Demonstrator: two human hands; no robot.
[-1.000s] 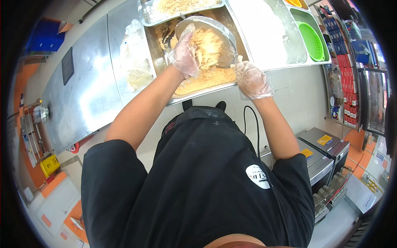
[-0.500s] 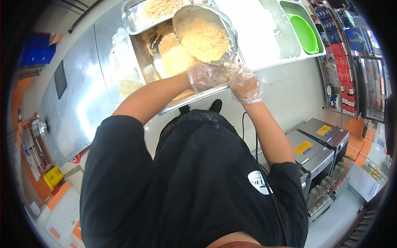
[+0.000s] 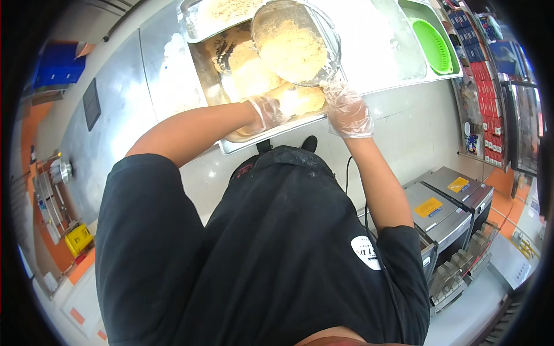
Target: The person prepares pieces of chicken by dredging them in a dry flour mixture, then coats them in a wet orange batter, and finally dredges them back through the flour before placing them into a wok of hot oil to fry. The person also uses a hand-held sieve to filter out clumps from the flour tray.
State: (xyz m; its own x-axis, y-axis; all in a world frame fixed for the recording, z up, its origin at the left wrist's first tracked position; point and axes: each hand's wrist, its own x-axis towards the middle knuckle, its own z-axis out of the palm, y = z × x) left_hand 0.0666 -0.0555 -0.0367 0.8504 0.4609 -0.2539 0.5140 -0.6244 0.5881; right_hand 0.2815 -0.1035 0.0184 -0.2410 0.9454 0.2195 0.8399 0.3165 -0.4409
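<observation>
Sieve (image 3: 295,41) of pale breading, lifted since a second ago, now hangs tilted over the steel tray (image 3: 231,141). Right hand (image 3: 348,109) fingers grip its rim; left hand (image 3: 266,113), released, fingers curled, rests in the tray's flour.

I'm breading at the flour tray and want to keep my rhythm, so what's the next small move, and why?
Probably lower the round sieve back toward the metal tray. The right hand holds it raised and full of flour, while the left hand rests on the floured pieces beneath it, so loose flour would fall into the tray.
</observation>
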